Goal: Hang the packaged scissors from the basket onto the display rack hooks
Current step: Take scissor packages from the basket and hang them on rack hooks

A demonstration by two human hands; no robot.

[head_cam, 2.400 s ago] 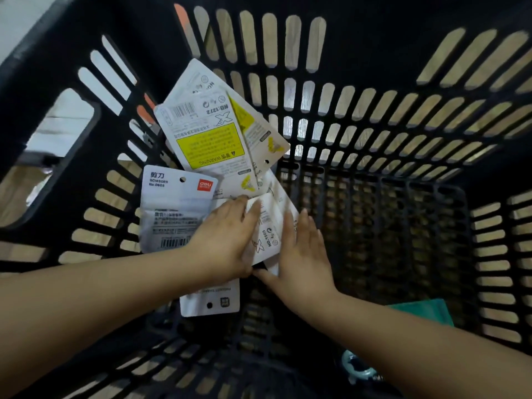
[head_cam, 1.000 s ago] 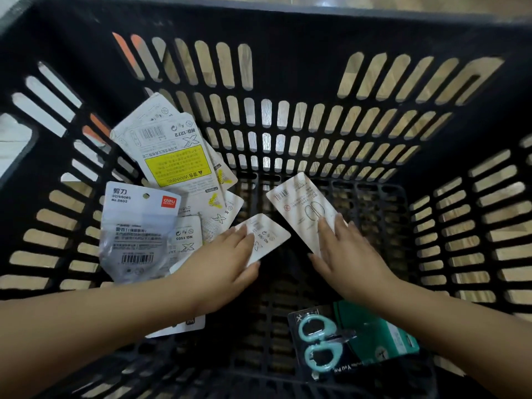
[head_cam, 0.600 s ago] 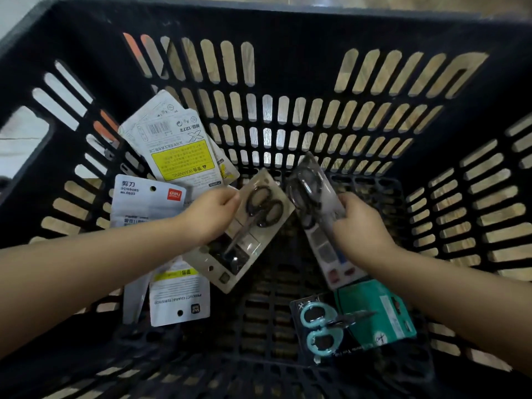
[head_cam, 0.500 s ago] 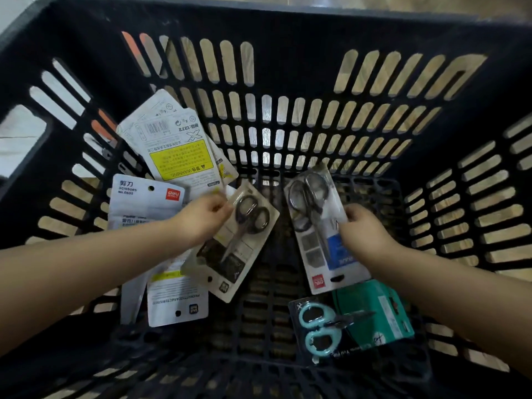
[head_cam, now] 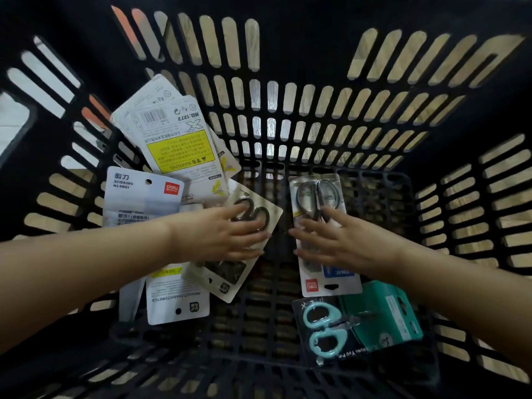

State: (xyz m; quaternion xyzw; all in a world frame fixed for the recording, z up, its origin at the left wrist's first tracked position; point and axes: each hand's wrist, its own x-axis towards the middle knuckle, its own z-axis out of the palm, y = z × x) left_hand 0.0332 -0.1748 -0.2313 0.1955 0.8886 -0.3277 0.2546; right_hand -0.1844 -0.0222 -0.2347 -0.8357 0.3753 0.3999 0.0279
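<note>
I look down into a black slotted basket (head_cam: 316,47) holding several packaged scissors. My left hand (head_cam: 218,234) lies flat with straight fingers on a beige card with black-handled scissors (head_cam: 259,214). My right hand (head_cam: 331,240) rests with spread fingers on a white Deli pack with black scissors (head_cam: 316,197), face up on the basket floor. A pack of mint-green scissors (head_cam: 322,329) lies at the near right beside its teal card (head_cam: 383,312). No display rack is in view.
More packs lie face down at the left: one with a yellow warning label (head_cam: 178,151), a grey Deli pack (head_cam: 138,197), and a white card (head_cam: 175,295) under my left forearm. The basket walls rise on all sides; wooden floor shows through the slots.
Both hands turned their packs face up and laid them on the basket floor. The gripping fingers have opened and now lie flat on the two packs.
</note>
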